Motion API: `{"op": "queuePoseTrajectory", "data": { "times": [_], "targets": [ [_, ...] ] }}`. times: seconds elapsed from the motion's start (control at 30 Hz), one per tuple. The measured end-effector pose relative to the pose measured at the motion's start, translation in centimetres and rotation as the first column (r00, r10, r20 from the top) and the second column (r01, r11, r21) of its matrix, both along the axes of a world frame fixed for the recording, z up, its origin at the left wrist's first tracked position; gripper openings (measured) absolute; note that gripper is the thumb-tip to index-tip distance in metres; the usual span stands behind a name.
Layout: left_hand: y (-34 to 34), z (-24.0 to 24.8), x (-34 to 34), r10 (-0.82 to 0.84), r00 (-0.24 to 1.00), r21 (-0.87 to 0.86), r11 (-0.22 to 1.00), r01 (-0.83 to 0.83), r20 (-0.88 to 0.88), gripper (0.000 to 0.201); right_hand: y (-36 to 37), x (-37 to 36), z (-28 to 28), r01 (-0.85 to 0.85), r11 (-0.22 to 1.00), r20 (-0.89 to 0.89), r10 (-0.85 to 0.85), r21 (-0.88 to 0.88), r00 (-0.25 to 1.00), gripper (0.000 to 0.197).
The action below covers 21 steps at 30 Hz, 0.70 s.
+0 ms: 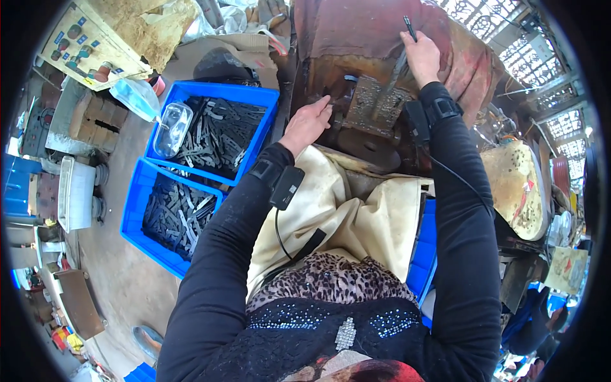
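Observation:
My right hand (423, 58) is closed around a slim dark rod-like piece (409, 27), whose tip sticks up past the fingers. A grey bar (398, 69) slants down from beside that hand toward a wet, grimy metal block (375, 105); whether the two pieces join is hidden. To the left of the block, my left hand (309, 124) reaches in with fingers stretched out and nothing visible in them. Below the block lies a dark round disc (366, 149). A reddish-brown cloth (363, 32) covers the far part of the machine.
Two blue bins (270, 105) (137, 200) on my left hold many dark metal strips (216, 130). A clear plastic container (172, 130) rests on the farther bin. A control panel (83, 48) stands far left. Cream cloth (382, 210) covers my lap. A stained cream-coloured board (515, 184) is at right.

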State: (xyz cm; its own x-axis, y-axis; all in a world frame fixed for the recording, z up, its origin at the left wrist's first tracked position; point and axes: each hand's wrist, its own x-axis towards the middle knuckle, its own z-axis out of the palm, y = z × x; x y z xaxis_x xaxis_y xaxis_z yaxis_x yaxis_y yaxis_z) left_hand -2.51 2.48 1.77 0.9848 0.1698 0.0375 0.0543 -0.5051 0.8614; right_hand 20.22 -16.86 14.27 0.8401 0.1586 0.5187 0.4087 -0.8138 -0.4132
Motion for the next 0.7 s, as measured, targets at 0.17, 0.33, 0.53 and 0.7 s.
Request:
{"op": "queuePoseTrajectory", "data": {
  "times": [0.17,0.33,0.53,0.7],
  "targets": [
    [0.4,0.9,-0.4,-0.1,0.988,-0.363,0.931,0.05,-0.12,0.05,0.2,-0.3,0.5,0.008,0.999,-0.03,-0.009,-0.031,1.0,0.038],
    [0.5,1.3,-1.0,-0.112,0.993,-0.448,0.89,0.087,-0.028,0.051,0.3,-0.1,0.6,-0.023,0.999,-0.085,0.02,-0.042,0.996,0.035],
    [0.5,0.8,-0.7,-0.092,0.995,-0.548,0.835,0.059,-0.032,0.047,0.1,0.5,0.3,-0.007,0.999,-0.074,0.003,-0.047,0.997,0.037],
    [0.6,0.3,-0.7,-0.044,0.999,-0.533,0.845,0.031,-0.012,0.04,0.3,0.9,0.4,-0.008,0.999,-0.096,0.003,-0.054,0.995,0.037]
  ]
}}
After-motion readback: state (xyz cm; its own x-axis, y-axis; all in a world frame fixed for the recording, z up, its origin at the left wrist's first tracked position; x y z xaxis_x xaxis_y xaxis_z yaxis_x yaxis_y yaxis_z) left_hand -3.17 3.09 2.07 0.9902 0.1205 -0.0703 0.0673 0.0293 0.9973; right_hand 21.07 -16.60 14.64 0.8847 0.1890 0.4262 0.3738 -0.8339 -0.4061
